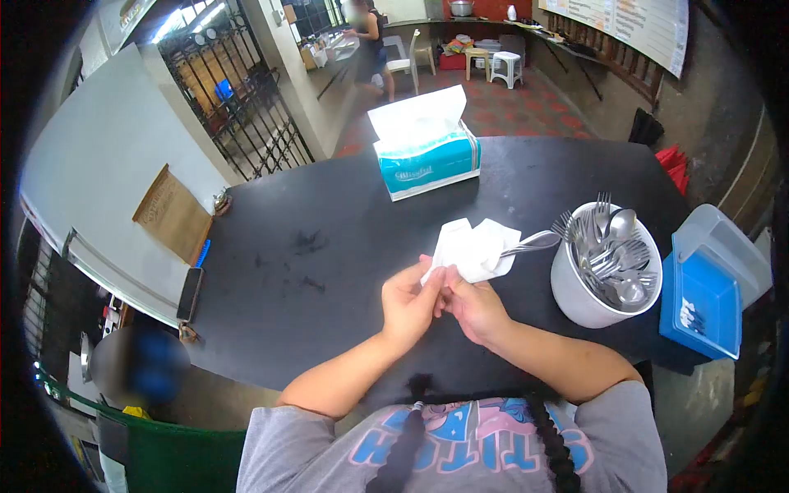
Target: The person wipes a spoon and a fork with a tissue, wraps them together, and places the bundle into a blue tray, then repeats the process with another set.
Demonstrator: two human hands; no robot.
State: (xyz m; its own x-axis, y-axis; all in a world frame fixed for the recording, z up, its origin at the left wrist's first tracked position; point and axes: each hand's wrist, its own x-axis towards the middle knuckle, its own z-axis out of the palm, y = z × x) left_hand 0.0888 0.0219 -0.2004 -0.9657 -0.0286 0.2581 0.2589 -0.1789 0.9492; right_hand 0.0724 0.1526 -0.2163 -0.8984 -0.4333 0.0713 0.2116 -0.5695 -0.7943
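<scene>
Two-handed, pinching a paper napkin [472,246] around utensils [532,242] between left hand [408,304] and right hand [478,312], just left of the cutlery bucket [575,292]; seemingly mid-wrap, probably calling next for a snug fold.

The white napkin [467,249] hides one end of the cutlery [538,240]. Something round [141,366], near left, is blurry.

I take this for a small eatery or canteen, as far as my feed lets me judge: a white tub [585,297] packed with forks and spoons [612,259] and a tissue pack [431,168] stand on the black worktop [538,177], a menu-like board [629,25] hangs on the wall, and plastic stools [507,67] stand on a red-patterned floor [538,119].
</scene>
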